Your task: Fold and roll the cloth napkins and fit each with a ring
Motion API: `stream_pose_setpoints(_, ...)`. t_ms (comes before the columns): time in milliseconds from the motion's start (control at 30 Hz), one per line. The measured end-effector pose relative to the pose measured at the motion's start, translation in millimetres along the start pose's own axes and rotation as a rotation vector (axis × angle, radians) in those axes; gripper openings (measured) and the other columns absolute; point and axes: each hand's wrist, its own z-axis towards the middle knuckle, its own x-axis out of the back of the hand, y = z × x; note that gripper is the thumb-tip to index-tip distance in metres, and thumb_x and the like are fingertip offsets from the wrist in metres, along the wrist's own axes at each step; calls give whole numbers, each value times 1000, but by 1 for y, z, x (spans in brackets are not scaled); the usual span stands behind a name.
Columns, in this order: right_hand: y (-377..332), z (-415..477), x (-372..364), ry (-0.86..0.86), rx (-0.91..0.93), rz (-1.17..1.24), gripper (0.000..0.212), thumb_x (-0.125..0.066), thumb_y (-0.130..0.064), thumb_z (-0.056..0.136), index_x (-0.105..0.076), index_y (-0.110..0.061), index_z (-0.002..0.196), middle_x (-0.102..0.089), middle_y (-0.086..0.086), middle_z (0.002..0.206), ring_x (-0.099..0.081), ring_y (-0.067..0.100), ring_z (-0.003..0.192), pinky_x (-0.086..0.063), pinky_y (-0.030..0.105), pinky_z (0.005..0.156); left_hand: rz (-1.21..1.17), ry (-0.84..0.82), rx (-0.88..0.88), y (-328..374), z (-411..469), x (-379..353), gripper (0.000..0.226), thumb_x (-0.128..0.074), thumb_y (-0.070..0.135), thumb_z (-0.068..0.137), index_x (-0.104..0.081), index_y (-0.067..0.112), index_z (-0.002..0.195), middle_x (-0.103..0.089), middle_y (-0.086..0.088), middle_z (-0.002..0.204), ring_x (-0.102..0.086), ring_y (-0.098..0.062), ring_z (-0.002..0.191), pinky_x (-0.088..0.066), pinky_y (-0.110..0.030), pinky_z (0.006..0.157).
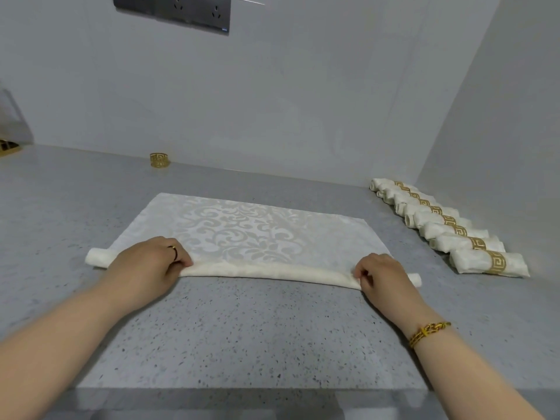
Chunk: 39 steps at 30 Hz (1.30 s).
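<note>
Head-worn view, facing forward and down, close over counter [242, 328]

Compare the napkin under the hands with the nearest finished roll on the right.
The white patterned cloth napkin lies mostly flat, only its near edge rolled; the nearest finished white roll is rolled whole. The napkin is bare; the roll wears a gold patterned ring. Both are white cloth.

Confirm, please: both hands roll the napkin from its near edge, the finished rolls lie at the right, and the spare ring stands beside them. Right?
Not quite. In the head view the ring stands alone far left by the wall, apart from the rolls at the right. The rest holds: left hand and right hand roll the napkin from its near edge.
</note>
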Motion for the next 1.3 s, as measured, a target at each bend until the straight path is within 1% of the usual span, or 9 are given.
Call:
stream_pose_setpoints(200,9,-18,14,-99,17,286,16,-62,-7,81,-61,-22,88,-56,-14,87,-51,-1,82,-34,-1,72,-173,-66,-6,0,-6,10,14,-65,34,80,-54,37,87,-50,28,91,-51,0,90,-37,-11,75)
stream_pose_setpoints(433,8,-11,23,-128,-122,321,14,-54,-13,89,-60,-22,81,-58,-16,78,-50,-2,73,-36,5,62,-151,-9,68,3,-3,8,10,-51,34,90,-50,38,81,-60,13,88,-53,-5,82,-32,-8,62)
stream_pose_setpoints(567,1,-1,15,-165,-157,189,8,-48,-19,92,-54,-22,87,-58,-6,89,-53,13,88,-35,21,73,-118,46,133,7,-1,5,14,-56,36,86,-44,32,91,-54,8,88,-53,-13,86,-31,-12,59)
stream_pose_setpoints(700,-5,4,8,-147,-144,-20,10,-47,-21,91,-49,-19,101,-46,-3,100,-43,17,98,-30,26,83,-61,97,4,3,4,1,12,-64,26,83,-52,29,81,-50,17,78,-48,-10,81,-30,-18,65)
stream_pose_setpoints(867,-2,-7,8,-59,-8,17,11,-49,-8,88,-51,-18,87,-47,-3,92,-39,12,90,-27,19,69,-138,-34,-94,-1,-1,3,7,-54,37,87,-51,40,81,-46,32,85,-48,2,88,-32,-5,71)
stream_pose_setpoints(1000,7,-22,18,-120,87,92,9,-60,-17,83,-58,-23,89,-57,-5,91,-47,10,87,-33,7,71,-69,-94,-141,-2,-6,7,19,-58,45,82,-57,39,99,-37,39,90,-42,10,88,-29,1,73)
stream_pose_setpoints(1100,10,-28,25,-176,66,129,15,-64,-21,81,-54,-32,82,-58,-10,91,-51,5,85,-36,8,71,-12,-135,-187,1,-12,12,4,-55,43,85,-52,45,86,-43,37,85,-44,11,82,-30,-2,72)
stream_pose_setpoints(1200,7,-26,32,-201,-36,224,12,-60,-21,85,-58,-28,77,-58,-16,81,-51,1,77,-38,10,68,-40,-162,-167,-1,-16,15,22,-50,38,88,-43,46,69,-52,27,82,-44,9,83,-31,-7,71)
stream_pose_setpoints(1300,5,-18,32,-242,-93,289,17,-55,-18,89,-58,-23,73,-57,-15,75,-49,1,70,-37,10,62,-102,-142,-85,-4,-12,14,25,-47,35,91,-55,26,69,-57,12,81,-49,-1,81,-35,-11,72)
